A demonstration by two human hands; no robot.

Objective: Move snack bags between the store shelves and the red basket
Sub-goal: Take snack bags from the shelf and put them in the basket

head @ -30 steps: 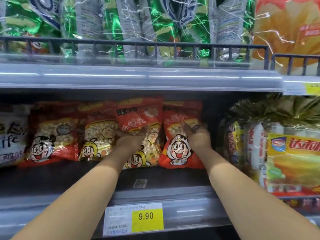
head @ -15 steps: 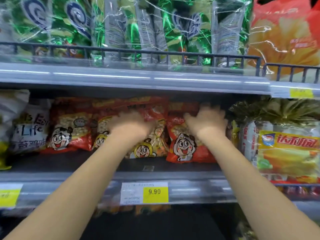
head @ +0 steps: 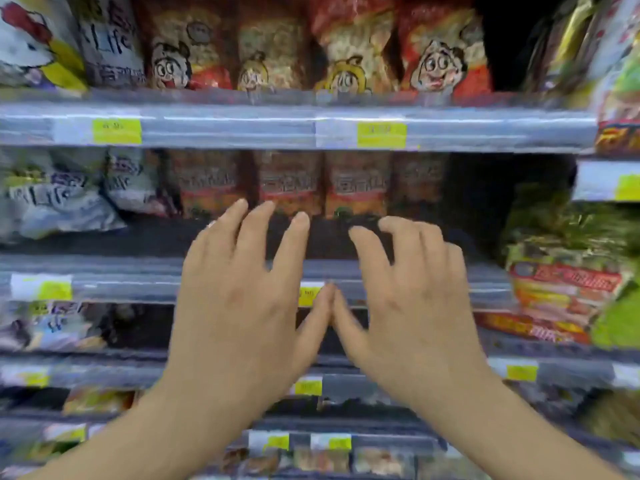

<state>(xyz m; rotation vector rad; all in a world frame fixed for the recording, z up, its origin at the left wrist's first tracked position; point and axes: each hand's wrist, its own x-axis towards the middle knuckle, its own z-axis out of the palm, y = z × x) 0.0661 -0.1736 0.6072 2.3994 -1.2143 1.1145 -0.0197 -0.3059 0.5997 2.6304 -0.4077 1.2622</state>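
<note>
Red bags [head: 349,46] stand in a row on the shelf [head: 242,129] at upper centre. At mid-frame the left hand [head: 239,306] and right hand [head: 415,306] are empty, fingers spread (thumb tips touching).

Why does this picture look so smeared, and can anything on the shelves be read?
Head view: motion blur smears nearly everything; the yellow price tags are unreadable, the cartoon faces on the red snack bags are recognisable. Head view: the left hand and right hand, spread and empty, look sharpest. Head view: pale glare streaks run along the shelf rail.
</note>
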